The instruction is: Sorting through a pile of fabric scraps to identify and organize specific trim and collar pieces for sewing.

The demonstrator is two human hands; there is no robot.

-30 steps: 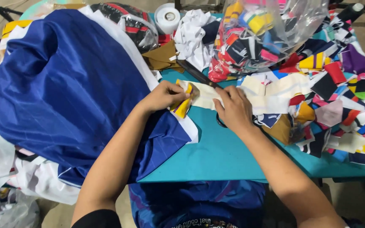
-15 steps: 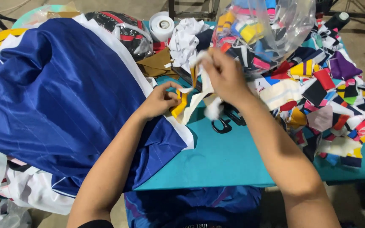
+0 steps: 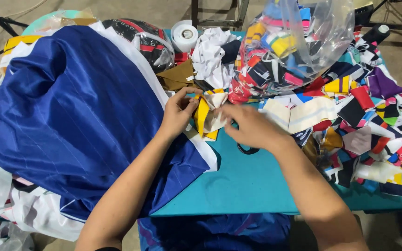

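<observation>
Crumpled yellow-and-white fabric piece (image 3: pixel 208 117) held above the teal table's edge.

Left hand (image 3: pixel 178 113) pinches shut; right hand (image 3: pixel 250 126) lies beside it, fingers curled.

Bare teal counter (image 3: pixel 252 186) lies open in front of the right hand (image 3: pixel 252 128) and toward the near edge. Blue cloth (image 3: pixel 80 121) blocks the whole left side. The scrap heap (image 3: pixel 364 125) walls off the right, and the bulging clear bag (image 3: pixel 294 42) and tape roll (image 3: pixel 184 36) close the far side
</observation>
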